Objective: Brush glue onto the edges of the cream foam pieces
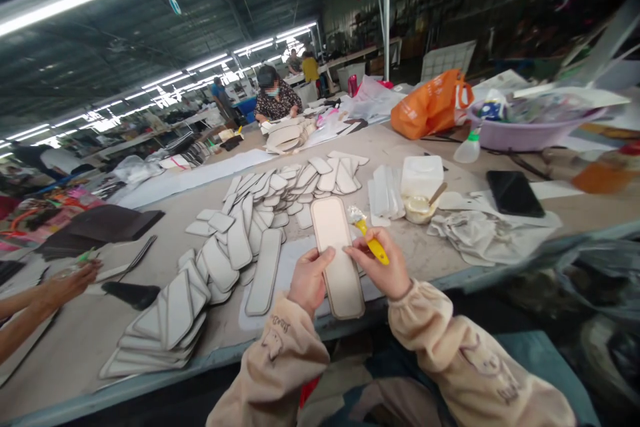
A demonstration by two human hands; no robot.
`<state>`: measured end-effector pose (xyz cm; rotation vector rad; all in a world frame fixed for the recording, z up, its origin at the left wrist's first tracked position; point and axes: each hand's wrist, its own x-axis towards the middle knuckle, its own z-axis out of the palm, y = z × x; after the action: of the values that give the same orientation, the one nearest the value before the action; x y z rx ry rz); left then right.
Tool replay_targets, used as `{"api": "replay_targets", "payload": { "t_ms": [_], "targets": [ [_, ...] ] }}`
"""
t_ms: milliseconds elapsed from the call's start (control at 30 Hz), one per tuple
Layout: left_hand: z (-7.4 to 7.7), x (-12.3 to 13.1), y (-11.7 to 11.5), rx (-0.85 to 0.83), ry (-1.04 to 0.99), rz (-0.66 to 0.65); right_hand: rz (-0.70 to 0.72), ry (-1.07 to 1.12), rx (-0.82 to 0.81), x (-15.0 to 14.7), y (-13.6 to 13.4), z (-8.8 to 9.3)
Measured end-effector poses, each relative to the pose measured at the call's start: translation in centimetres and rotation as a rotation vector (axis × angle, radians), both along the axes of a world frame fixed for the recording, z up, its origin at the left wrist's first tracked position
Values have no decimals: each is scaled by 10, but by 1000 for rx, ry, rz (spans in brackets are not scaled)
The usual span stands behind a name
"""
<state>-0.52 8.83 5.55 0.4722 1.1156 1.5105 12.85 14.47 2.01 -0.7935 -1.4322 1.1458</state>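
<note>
One long, round-cornered panel (340, 275) is held between both hands at the near edge of the worktable (413, 245), its long axis running away from the body, the far end leaning a little left. The left hand (307, 278) grips its left edge, thumb pressed flat on the pale face; the other fingers are mostly hidden. The right hand (383, 261) pinches at the opposite edge with thumb and fingertip while also holding a yellow brush (379, 251), whose whitened bristles point forward and left, just beside the panel, the handle slanting back to the right. Left of these, a loose panel (265, 272) lies lengthwise, far end leaning right, so the two draw closer at their far ends. Beyond it spreads a heap of similar panels (220, 261), turned in many directions. A small tub (419, 211) with a stick in it stands to the right.
</note>
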Motion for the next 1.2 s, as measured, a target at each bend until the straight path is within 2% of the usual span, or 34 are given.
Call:
{"api": "replay_targets", "payload": {
  "t_ms": [267,500,700,933,1100,1200],
  "targets": [
    [-10,14,-13,0,-40,23,67,10,18,10,-5,-2],
    [-9,14,-16,12,-50,68,180,-30,-2,18,-13,-3],
    [-7,14,-24,26,-92,79,176,-158,62,18,-22,2],
    [-7,9,-34,26,-133,77,200,-126,25,12,-28,1],
    [-8,9,-43,31,-199,133,169,-120,27,10,-42,5],
    [-8,1,-51,58,-206,169,165,-96,40,14,-49,-1]
  ]
}}
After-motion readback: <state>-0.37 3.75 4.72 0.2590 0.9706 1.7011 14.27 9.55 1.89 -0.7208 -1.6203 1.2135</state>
